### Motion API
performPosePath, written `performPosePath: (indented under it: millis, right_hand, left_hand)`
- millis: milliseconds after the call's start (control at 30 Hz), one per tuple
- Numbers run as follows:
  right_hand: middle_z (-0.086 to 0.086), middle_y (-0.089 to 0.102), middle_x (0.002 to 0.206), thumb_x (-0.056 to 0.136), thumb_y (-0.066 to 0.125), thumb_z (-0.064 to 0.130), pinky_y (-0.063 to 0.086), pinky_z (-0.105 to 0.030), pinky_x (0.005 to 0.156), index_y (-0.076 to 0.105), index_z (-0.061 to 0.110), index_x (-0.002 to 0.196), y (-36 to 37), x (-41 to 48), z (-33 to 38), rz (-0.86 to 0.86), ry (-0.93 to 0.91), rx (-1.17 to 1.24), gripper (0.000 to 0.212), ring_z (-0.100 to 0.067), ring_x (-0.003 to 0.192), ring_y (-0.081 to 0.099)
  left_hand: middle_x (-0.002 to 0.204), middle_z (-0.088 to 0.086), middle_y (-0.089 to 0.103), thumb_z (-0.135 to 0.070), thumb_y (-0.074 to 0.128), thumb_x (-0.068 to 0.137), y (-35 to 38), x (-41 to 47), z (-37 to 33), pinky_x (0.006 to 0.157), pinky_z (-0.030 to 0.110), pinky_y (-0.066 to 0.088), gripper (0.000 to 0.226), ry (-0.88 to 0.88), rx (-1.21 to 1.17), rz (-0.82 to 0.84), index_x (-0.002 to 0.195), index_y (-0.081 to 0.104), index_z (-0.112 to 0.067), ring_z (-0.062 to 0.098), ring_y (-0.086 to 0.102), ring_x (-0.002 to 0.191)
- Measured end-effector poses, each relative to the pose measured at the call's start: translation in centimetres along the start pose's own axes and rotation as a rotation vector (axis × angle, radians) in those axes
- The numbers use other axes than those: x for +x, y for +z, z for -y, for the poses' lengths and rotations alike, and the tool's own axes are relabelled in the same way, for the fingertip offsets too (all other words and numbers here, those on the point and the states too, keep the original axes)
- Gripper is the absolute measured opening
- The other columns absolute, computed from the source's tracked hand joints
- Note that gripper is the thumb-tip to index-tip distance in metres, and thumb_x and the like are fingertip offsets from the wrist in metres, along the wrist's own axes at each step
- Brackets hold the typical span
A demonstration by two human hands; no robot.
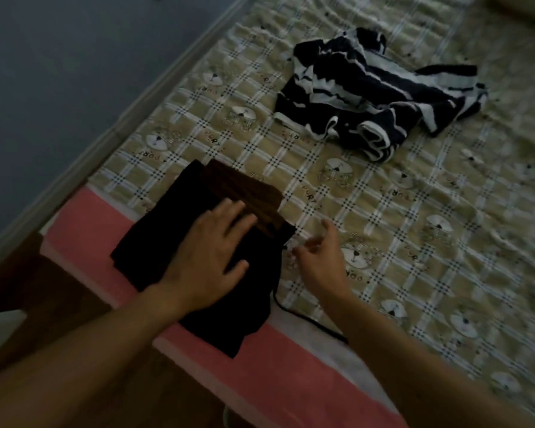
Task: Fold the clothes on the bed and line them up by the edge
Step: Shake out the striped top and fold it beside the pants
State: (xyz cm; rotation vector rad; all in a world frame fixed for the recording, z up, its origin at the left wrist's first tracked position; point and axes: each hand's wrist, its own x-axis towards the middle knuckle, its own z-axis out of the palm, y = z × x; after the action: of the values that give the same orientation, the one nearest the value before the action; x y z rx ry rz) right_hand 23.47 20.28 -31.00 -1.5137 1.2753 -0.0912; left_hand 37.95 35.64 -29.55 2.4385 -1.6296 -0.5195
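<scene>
Head view, dim and a bit blurred. My left hand [210,254] lies flat, fingers straight, pressing on the black folded garment [155,242]. That piece sits at the near-left edge of the bed [399,242], partly over the pink edge strip [84,217]. My fingertips reach the brown folded garment [244,189], which touches the black one on its far side; can't tell which overlaps which.

My right hand [318,261] hovers just right of the black piece, over the checked sheet. Its fingers are loosely curled w/ nothing in them that I can make out, though blur hides detail. The hands are apart, w/ the black piece's right edge between them. A thin black cord [309,319] trails from that piece along the near edge.

The striped garment [374,94], dark w/ white bands, lies crumpled far right, well apart from the folded two. It's not folded, so prob. next.

Handling, my guess: it looks like a knit, so soft, floppy and light, w/ no stiffness, and it shouldn't slide much on the sheet. It'll sag if lifted by one point, so I'd take it w/ both hands at the shoulders or hem corners, shake it flat, lay it out, then fold.

Risks:
- The sleeves may bunch inside.
- The folded pair sits close to the edge and could slip off if nudged.
</scene>
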Motion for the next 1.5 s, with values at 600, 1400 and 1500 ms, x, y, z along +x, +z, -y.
performPosePath:
  millis: [600, 1400, 1500]
  right_hand:
    - [-0.006, 0.064, 0.080, 0.083, 0.073, 0.014, 0.054, -0.033, 0.057, 0.068, 0.013, 0.086, -15.2, 11.4, 11.0, -0.288, -0.261, -0.356, 0.006, -0.020, 0.066, 0.061]
    - [0.011, 0.008, 0.159, 0.078, 0.078, 0.036, 0.035, -0.041, 0.112, 0.005, 0.043, 0.153, -33.2, -15.3, 1.1, -0.049, -0.500, -0.352, 0.104, -0.017, 0.146, 0.022]
    - [0.004, 0.034, 0.148, 0.076, 0.077, 0.040, 0.048, -0.040, 0.099, 0.040, 0.042, 0.137, -35.4, -19.0, 4.9, -0.120, -0.597, -0.290, 0.072, -0.013, 0.130, 0.046]
  left_hand:
    - [0.152, -0.021, 0.016, -0.069, 0.032, 0.088, -1.9, 0.7, -6.3, 0.110, 0.012, 0.012, 0.070, -0.188, -0.454, -0.024, 0.149, 0.027, -0.034, -0.009, 0.009, 0.136]
    - [0.090, 0.021, 0.065, -0.007, 0.054, 0.059, -19.4, 3.5, -34.0, 0.066, 0.037, 0.051, 0.042, -0.145, -1.312, 0.288, 0.098, 0.069, -0.006, 0.036, 0.062, 0.079]
    - [0.089, 0.019, 0.061, -0.012, 0.058, 0.057, -25.4, 2.3, -37.3, 0.060, 0.029, 0.046, 0.056, -0.058, -1.238, 0.388, 0.108, 0.063, 0.011, 0.031, 0.057, 0.080]
